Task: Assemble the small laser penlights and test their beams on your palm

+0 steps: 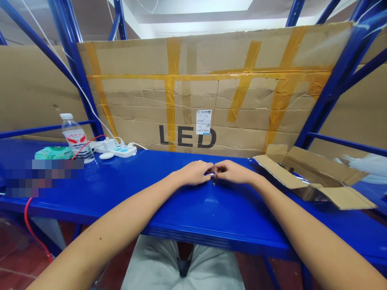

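Note:
My left hand [195,172] and my right hand [232,171] rest on the blue shelf top [181,201], fingertips meeting in the middle. Both are curled in a pinch around a small metallic part [213,174] held between them. The part is too small and too covered by my fingers to name. Both forearms reach in from the bottom of the view.
An open cardboard box [314,177] lies at the right. At the left stand a water bottle [75,139], a white power strip [121,150] with cables, and a green packet [54,153]. A taped cardboard sheet marked LED [211,92] closes off the back. Blue rack posts frame both sides.

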Demonstrator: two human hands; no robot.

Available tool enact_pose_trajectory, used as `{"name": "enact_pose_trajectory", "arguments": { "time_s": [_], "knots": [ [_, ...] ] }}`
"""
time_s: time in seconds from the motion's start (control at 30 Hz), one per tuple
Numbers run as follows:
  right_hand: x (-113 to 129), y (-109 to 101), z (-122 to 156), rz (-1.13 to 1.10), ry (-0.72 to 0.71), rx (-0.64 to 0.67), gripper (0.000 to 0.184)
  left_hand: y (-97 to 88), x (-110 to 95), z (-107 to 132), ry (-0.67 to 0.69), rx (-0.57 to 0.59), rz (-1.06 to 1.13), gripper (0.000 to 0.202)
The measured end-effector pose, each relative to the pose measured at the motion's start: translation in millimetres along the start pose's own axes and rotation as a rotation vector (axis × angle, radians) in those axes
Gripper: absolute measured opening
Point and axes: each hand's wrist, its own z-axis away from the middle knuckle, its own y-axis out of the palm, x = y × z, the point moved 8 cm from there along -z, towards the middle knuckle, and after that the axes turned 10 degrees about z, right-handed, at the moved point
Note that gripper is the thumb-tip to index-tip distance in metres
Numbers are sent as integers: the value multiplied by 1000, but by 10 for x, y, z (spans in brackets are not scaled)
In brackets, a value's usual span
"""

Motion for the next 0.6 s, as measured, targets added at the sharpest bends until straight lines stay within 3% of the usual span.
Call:
{"name": "enact_pose_trajectory", "arguments": {
  "time_s": [0.3, 0.6],
  "knots": [
    [-32, -70, 24, -61, 67, -17, 16, -62, 24, 11, 0, 8, 20, 19],
    [-84, -69, 30, -115, 91, -10, 14, 0, 2, 39, 34, 109, -36, 23]
  ]
}}
